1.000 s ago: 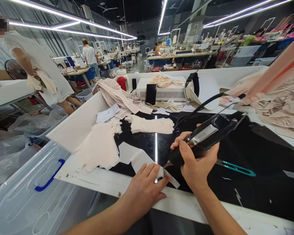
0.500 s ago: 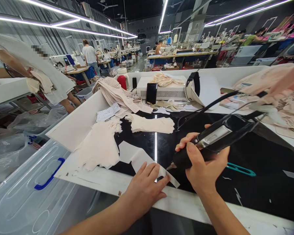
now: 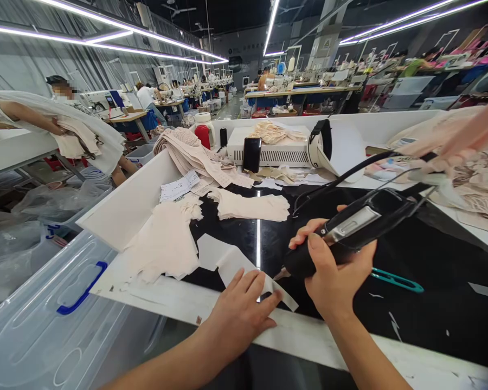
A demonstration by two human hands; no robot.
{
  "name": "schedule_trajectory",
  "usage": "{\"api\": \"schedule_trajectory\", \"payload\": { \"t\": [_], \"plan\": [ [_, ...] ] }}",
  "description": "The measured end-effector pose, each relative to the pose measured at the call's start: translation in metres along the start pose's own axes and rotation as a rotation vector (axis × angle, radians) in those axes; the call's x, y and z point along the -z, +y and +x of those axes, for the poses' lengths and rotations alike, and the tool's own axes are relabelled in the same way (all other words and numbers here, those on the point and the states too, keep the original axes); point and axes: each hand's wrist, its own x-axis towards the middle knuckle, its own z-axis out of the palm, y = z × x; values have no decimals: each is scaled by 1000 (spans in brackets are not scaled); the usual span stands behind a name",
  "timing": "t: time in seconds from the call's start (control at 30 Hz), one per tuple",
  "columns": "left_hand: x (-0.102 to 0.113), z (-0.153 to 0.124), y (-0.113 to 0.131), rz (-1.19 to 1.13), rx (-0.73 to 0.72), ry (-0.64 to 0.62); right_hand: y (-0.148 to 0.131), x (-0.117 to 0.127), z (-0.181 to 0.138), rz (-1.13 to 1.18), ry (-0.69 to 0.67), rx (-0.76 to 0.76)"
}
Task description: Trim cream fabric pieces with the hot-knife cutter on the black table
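My left hand [image 3: 244,303] lies flat, fingers spread, on a narrow pale fabric piece [image 3: 238,265] on the black glossy work surface [image 3: 244,233]. My right hand [image 3: 337,271] is wrapped round a black corded hand tool [image 3: 350,230] with a silver plate on its side. Its pointed metal tip [image 3: 282,274] is at the fabric's right edge, just beyond my left fingertips; whether it touches the cloth I cannot tell. To the left sits a stack of cream fabric pieces [image 3: 166,241]. A second cream stack [image 3: 252,207] lies farther back.
Behind stand a white vented box [image 3: 274,154] and a dark phone [image 3: 252,154]. A teal slotted tool [image 3: 397,280] lies right of my right hand. Clear plastic bins [image 3: 32,325] stand at left. A co-worker holding cloth [image 3: 79,138] bends over at far left.
My right hand and the tool have shifted slightly left, the tip moving a little up along the fabric edge. My left hand stays put. The co-worker at left has bent lower.
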Motion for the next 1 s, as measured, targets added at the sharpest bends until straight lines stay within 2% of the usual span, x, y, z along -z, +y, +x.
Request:
{"api": "schedule_trajectory", "payload": {
  "t": [0.27, 0.6, 1.0],
  "plan": [
    [2, 1, 0, -14, 3, -29, 6, -4, -1, -37, -45, 8],
    [28, -1, -10, -182, 54, -36, -6, -3, -12, -9, -31, 13],
    [18, -13, -11, -137, 63, -81, -11, -3, -18, 2, -37, 6]
  ]
}}
